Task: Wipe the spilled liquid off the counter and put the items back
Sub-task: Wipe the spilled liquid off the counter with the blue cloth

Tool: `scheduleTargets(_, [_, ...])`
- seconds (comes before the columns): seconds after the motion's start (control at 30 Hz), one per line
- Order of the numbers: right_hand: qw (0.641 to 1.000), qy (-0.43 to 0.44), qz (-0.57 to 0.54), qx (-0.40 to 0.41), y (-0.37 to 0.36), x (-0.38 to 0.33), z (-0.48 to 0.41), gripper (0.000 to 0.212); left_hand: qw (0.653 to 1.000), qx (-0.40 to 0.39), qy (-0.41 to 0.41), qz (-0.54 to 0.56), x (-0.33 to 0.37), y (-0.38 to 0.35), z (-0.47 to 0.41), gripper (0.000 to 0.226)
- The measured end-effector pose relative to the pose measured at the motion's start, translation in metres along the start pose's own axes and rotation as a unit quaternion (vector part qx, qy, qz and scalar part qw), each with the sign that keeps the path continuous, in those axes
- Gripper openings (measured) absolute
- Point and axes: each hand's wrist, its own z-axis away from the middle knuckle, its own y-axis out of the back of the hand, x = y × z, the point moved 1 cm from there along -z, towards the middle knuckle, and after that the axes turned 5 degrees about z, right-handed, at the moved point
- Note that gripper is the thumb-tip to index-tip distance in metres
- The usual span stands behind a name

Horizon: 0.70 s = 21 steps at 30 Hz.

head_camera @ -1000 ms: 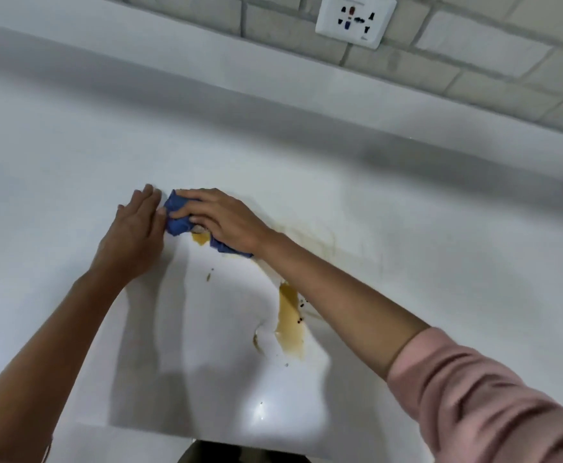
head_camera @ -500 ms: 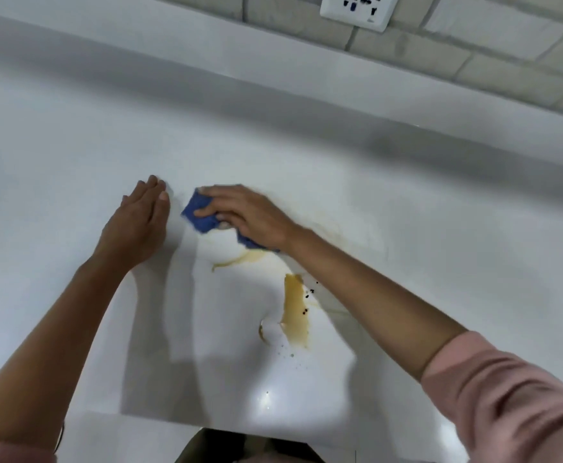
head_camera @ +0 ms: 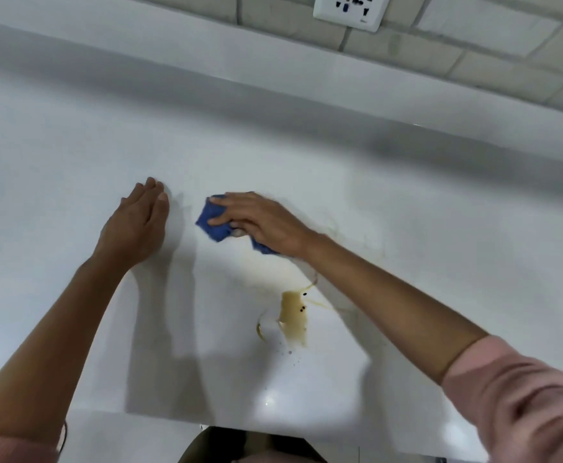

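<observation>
A blue cloth (head_camera: 214, 224) lies on the white counter (head_camera: 73, 182), pressed flat under my right hand (head_camera: 263, 222), whose fingers grip it. A yellow-brown puddle of spilled liquid (head_camera: 294, 315) with small dark specks sits nearer to me, below my right forearm. Faint yellowish smears run between the cloth and the puddle. My left hand (head_camera: 136, 225) rests flat on the counter to the left of the cloth, fingers together, holding nothing and not touching the cloth.
A white raised ledge (head_camera: 206, 65) runs along the back of the counter below a grey brick wall. A white wall socket (head_camera: 352, 10) is on the wall at the top. The counter's front edge (head_camera: 140, 416) is near the bottom.
My right hand has slid the blue cloth to the right, away from my left hand. The yellow streak near the cloth is wiped to a faint smear. My left hand has stayed put.
</observation>
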Motion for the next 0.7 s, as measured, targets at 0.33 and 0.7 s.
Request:
scheduleTargets(0.33, [0.999,0.001,-0.032,-0.034,0.012,0.015,0.072,0.037,1.0,0.004,-0.006,-0.008,-0.003,0.0,0.0,0.048])
scheduleTargets(0.7, [0.994,0.11,0.005,-0.021,-0.029,-0.046,0.071,0.045,1.0,0.009,-0.005,-0.029,-0.006,-0.004,-0.002,0.048])
